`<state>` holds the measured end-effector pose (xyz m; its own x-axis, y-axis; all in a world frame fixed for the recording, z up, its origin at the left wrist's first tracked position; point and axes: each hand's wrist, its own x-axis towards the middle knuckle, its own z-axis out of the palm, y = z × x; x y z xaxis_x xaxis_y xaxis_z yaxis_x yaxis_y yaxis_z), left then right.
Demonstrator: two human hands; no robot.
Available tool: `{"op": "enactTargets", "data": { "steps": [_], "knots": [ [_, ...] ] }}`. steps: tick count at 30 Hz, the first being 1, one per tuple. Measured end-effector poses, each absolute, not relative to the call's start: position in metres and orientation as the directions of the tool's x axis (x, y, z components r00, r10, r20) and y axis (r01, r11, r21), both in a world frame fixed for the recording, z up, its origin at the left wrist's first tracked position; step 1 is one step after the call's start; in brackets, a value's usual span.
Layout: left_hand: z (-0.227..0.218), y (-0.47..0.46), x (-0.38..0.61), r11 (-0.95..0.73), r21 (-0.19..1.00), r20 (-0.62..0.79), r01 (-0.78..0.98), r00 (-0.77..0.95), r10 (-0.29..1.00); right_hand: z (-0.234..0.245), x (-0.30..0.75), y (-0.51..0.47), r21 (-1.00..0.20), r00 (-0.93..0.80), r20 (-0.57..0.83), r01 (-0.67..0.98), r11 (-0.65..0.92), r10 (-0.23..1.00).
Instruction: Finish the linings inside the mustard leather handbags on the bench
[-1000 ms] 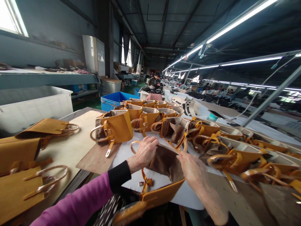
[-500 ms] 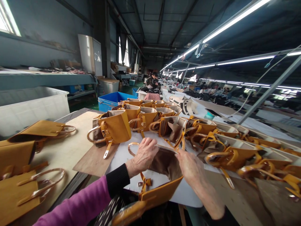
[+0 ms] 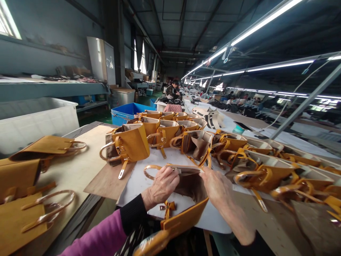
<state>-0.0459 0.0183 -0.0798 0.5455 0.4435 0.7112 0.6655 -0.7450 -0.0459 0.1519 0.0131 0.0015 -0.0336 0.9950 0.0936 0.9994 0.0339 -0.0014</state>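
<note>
A mustard-yellow handbag (image 3: 186, 217) with a brown lining stands open-topped in front of me at the table's near edge. My left hand (image 3: 164, 182) is closed on the left part of its far rim, thumb and fingers pinched together. On the right end of that rim, my right hand (image 3: 217, 186) is closed as well, its fingertips partly hidden behind the edge. One wrapped handle (image 3: 149, 171) sticks out beyond my left hand, and the other handle (image 3: 154, 242) hangs toward me. A strap with a metal piece (image 3: 168, 207) dangles at the bag's left side.
Similar yellow bags (image 3: 133, 142) stand in rows ahead and to the right. More bags (image 3: 23, 217) lie on the left board. Behind are a blue bin (image 3: 125, 115) and a white tub (image 3: 39, 119). A metal pole (image 3: 298, 103) slants at right; a person (image 3: 173, 90) sits far back.
My left hand has shifted slightly down, still pinching the rim. The bag has turned a little and its near side has moved slightly right. My right hand keeps its hold.
</note>
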Motion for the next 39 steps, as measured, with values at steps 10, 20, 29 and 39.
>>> {"op": "enactTargets", "data": {
  "steps": [10, 20, 29, 39],
  "knots": [
    [-0.053, 0.031, -0.041, -0.653, 0.056, 0.626, 0.755, 0.482, 0.612, 0.012, 0.154, 0.01, -0.022, -0.033, 0.085, 0.999, 0.035, 0.996],
    [-0.05, 0.057, -0.036, -0.68, 0.531, 0.61, 0.505, 0.329, 0.721, 0.012, 0.166, 0.014, -0.128, -0.13, 0.105, 0.981, 0.143, 0.986],
    [-0.047, 0.055, -0.031, -0.589, 0.468, 0.547, 0.659, 0.307, 0.779, 0.017, 0.16, 0.017, -0.048, -0.149, 0.049, 0.987, 0.151, 0.988],
    [-0.049, 0.058, -0.032, -0.559, 0.513, 0.539, 0.651, 0.262, 0.8, 0.017, 0.16, 0.04, -0.083, -0.251, 0.072, 0.963, 0.257, 0.965]
  ]
}}
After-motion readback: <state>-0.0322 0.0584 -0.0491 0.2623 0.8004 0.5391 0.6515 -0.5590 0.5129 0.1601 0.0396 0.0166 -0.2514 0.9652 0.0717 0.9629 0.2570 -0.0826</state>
